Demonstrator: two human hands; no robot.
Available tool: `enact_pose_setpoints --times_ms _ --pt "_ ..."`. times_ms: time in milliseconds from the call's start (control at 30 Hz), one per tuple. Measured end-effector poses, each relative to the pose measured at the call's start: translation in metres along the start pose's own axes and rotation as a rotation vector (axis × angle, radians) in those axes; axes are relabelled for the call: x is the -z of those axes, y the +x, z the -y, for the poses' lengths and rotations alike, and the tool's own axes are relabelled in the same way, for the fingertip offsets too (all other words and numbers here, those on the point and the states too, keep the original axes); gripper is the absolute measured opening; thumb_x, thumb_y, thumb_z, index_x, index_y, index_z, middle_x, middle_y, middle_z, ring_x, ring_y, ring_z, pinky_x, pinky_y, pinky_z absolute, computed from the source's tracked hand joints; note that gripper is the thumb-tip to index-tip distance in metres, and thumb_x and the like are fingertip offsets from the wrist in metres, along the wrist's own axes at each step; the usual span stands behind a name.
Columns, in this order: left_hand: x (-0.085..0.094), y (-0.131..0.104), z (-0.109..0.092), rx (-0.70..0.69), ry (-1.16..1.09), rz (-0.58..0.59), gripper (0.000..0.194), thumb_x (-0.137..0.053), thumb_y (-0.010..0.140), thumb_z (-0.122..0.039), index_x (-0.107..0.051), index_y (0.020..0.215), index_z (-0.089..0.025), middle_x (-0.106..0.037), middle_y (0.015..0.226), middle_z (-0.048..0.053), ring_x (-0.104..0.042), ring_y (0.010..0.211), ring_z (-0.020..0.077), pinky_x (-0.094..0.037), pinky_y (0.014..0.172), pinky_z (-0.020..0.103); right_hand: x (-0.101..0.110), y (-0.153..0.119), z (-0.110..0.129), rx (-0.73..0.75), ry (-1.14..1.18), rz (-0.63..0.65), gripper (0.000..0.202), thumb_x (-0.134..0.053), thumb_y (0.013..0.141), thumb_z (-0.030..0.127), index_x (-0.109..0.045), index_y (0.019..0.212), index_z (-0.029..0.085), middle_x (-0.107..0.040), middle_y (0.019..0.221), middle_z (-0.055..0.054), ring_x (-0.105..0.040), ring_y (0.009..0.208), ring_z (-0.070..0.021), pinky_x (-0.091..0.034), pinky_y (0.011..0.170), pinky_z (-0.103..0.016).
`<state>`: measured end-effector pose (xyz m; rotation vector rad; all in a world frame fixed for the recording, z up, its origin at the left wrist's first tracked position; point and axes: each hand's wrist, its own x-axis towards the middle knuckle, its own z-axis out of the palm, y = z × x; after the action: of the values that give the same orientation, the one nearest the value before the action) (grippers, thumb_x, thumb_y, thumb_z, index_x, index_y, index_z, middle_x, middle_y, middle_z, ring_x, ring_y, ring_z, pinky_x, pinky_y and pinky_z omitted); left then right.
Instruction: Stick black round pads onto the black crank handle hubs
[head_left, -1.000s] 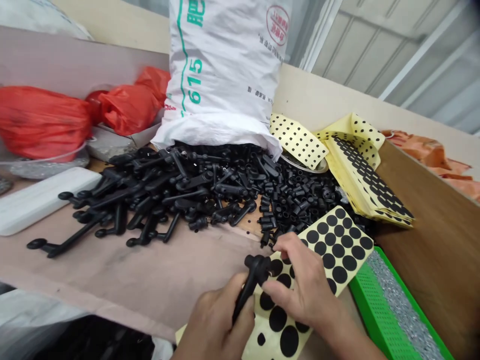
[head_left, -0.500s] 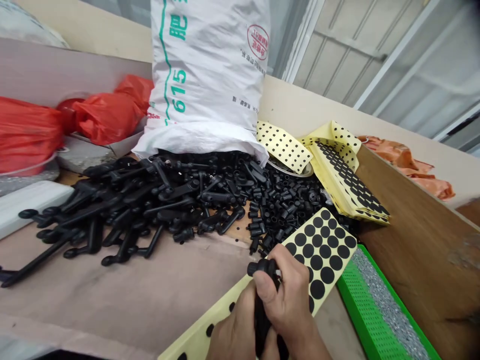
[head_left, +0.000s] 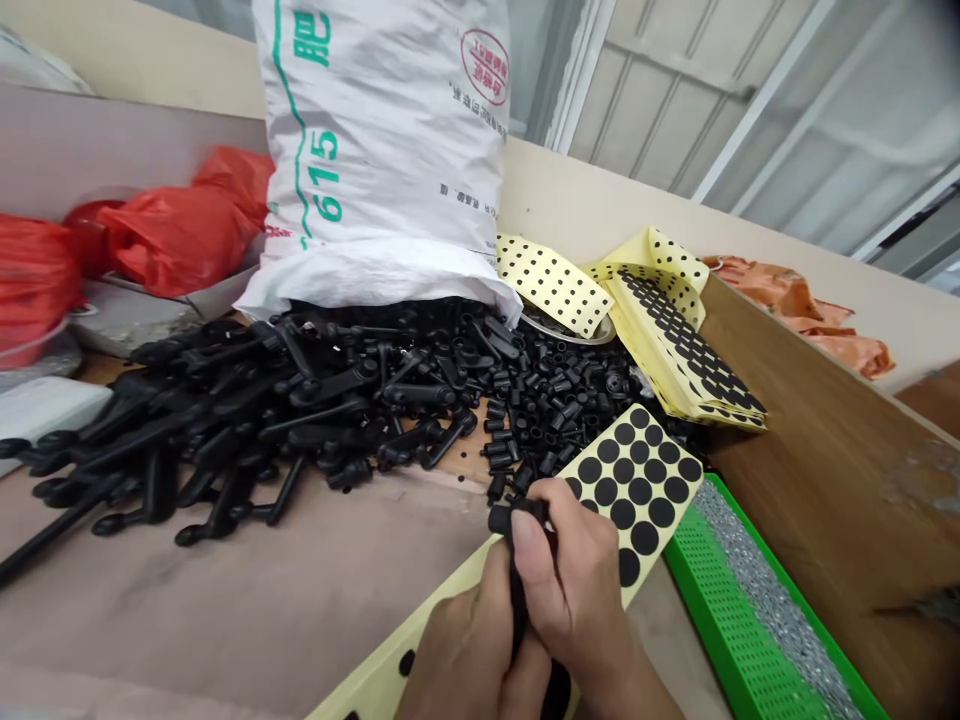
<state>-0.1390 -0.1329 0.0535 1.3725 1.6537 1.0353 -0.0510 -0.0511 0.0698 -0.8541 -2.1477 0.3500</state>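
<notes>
Both hands meet at the lower middle around one black plastic part [head_left: 517, 590]. My left hand [head_left: 472, 650] is closed round its lower body. The fingers of my right hand [head_left: 577, 590] are wrapped round the upper end, its thumb pressed near a short black knob [head_left: 501, 518]. Much of the part is hidden by the fingers. Beneath the hands lies a pale yellow sheet [head_left: 442, 590] with round black stickers. Just beyond it is a pile of small black caps [head_left: 555, 390].
Black crank-like parts [head_left: 300, 400] are heaped at the left and middle, before a white sack [head_left: 390, 140]. A green tray [head_left: 750, 600] of small metal pieces is on the right, below folded sticker sheets [head_left: 682, 350]. Red bags [head_left: 180, 235] sit at the left.
The view has shifted slightly, moving the background leftward. My right thumb and fingers have closed further over the top of the black part, covering more of it. My left hand keeps its grip.
</notes>
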Motion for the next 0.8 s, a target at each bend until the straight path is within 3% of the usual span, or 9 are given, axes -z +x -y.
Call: enact_pose_setpoints --times_ms 67,300,467,567,667,800 --pt "-0.002 0.001 -0.002 0.019 -0.047 -0.012 0.039 -0.048 0.076 -0.026 -0.049 0.115 -0.021 -0.070 0.081 0.007 -0.066 0.069 0.0248 -0.046 0.054 0.028 0.002 0.000 0.001 0.015 0.033 -0.035 0.014 -0.040 0.087 0.019 -0.053 0.084 0.014 -0.050 0.060 0.001 -0.048 0.049 -0.0112 -0.035 0.049 -0.024" --pt "-0.005 -0.004 -0.001 0.064 -0.091 -0.025 0.058 -0.054 0.073 -0.022 -0.037 0.128 -0.025 -0.065 0.063 -0.003 -0.060 0.048 0.0187 -0.046 0.045 0.026 0.003 0.010 -0.010 0.172 -0.029 -0.133 0.029 -0.034 0.087 0.014 -0.041 0.060 0.020 -0.036 0.051 0.004 -0.038 0.043 -0.0103 -0.028 0.045 -0.025" --pt "-0.005 0.003 -0.003 0.003 -0.187 -0.106 0.080 -0.053 0.069 -0.014 -0.017 0.141 -0.019 -0.070 0.086 0.006 -0.067 0.068 0.0202 -0.053 0.061 0.028 -0.001 0.006 -0.003 0.085 0.033 -0.086 0.013 -0.039 0.087 0.021 -0.050 0.080 0.016 -0.050 0.059 0.001 -0.048 0.047 -0.0114 -0.035 0.047 -0.024" --pt "-0.007 0.005 -0.004 -0.033 -0.216 -0.121 0.080 -0.053 0.067 -0.012 -0.021 0.140 -0.018 -0.068 0.102 0.010 -0.067 0.085 0.0228 -0.054 0.069 0.029 0.000 0.005 -0.002 0.081 0.050 -0.123 0.011 -0.042 0.086 0.024 -0.049 0.080 0.017 -0.050 0.058 0.002 -0.048 0.047 -0.0113 -0.036 0.046 -0.024" --pt "-0.009 0.003 -0.003 -0.031 -0.208 -0.137 0.077 -0.056 0.065 -0.012 -0.029 0.137 -0.018 -0.064 0.112 0.011 -0.065 0.096 0.0252 -0.054 0.074 0.030 0.001 0.010 -0.006 0.234 -0.039 -0.125 0.023 -0.036 0.085 0.017 -0.045 0.063 0.020 -0.044 0.051 0.002 -0.042 0.044 -0.0115 -0.032 0.046 -0.026" --pt "-0.004 0.003 -0.001 0.011 -0.165 -0.143 0.077 -0.058 0.062 -0.013 -0.031 0.135 -0.018 -0.065 0.109 0.009 -0.066 0.091 0.0262 -0.055 0.070 0.031 -0.001 0.017 -0.006 0.393 -0.149 -0.084 0.031 -0.035 0.083 0.017 -0.039 0.053 0.022 -0.041 0.046 0.001 -0.038 0.042 -0.0126 -0.030 0.046 -0.029"
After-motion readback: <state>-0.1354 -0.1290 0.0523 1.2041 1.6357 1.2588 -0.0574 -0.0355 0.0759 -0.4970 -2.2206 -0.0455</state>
